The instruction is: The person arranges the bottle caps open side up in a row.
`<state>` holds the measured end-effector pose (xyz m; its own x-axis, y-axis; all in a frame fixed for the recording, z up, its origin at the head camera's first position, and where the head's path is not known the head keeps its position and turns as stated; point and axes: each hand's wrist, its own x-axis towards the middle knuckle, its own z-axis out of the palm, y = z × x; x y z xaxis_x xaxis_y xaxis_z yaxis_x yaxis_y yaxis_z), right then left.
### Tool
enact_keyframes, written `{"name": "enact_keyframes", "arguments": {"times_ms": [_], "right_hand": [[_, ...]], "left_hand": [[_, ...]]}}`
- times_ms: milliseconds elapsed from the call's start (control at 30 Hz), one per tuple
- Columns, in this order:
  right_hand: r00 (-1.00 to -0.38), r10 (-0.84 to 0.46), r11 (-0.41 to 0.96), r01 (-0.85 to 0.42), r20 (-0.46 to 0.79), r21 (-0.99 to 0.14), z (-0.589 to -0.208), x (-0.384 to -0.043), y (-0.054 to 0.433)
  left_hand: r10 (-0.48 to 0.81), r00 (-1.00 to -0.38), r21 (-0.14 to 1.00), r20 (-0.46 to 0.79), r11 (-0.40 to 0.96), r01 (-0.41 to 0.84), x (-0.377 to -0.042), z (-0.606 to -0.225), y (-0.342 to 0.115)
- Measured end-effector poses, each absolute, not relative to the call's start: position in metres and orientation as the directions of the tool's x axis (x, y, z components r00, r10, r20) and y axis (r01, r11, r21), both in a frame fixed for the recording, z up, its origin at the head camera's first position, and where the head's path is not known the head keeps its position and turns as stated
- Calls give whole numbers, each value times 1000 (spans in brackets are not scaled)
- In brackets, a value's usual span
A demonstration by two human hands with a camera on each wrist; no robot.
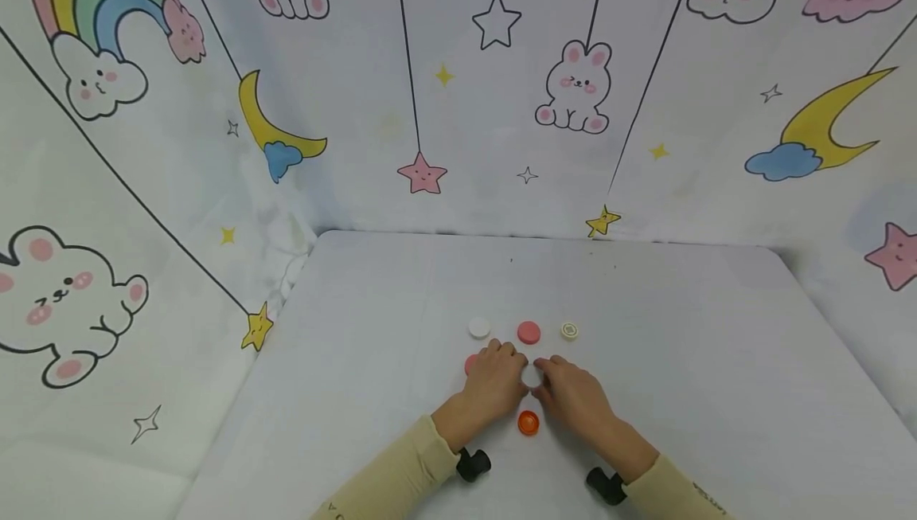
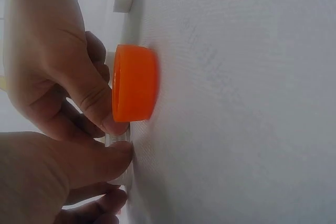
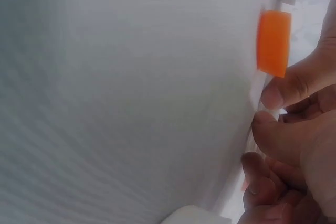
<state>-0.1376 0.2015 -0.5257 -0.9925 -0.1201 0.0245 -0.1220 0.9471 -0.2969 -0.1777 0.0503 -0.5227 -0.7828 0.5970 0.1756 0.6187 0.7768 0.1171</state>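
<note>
Both hands meet over one white bottle cap lying on the table. My left hand pinches its left side with fingers and thumb, and my right hand pinches its right side. In the left wrist view the ribbed edge of this cap shows between the two thumbs, low at the table surface. An orange bottle cap sits just on the near side of the hands, its hollow side up. Beside the left hand a red cap is partly hidden by the fingers.
Beyond the hands lie a white cap, a red cap and a small pale yellow cap. Another white piece shows at the bottom of the right wrist view. A cartoon-print cloth hangs behind the white table.
</note>
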Motion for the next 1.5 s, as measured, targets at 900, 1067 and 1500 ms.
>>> {"name": "enact_keyframes", "arguments": {"times_ms": [900, 1067, 1500], "right_hand": [[-977, -141, 953, -179, 163, -246, -512, -127, 204], [-978, -136, 953, -173, 158, -249, -511, -127, 204], [-971, -128, 941, -183, 201, -283, -507, -124, 205]], "left_hand": [[606, -755, 231, 248, 720, 654, -176, -517, 49], [600, -760, 253, 252, 717, 650, -175, -513, 48], [571, -792, 308, 216, 730, 610, -173, -511, 49]]}}
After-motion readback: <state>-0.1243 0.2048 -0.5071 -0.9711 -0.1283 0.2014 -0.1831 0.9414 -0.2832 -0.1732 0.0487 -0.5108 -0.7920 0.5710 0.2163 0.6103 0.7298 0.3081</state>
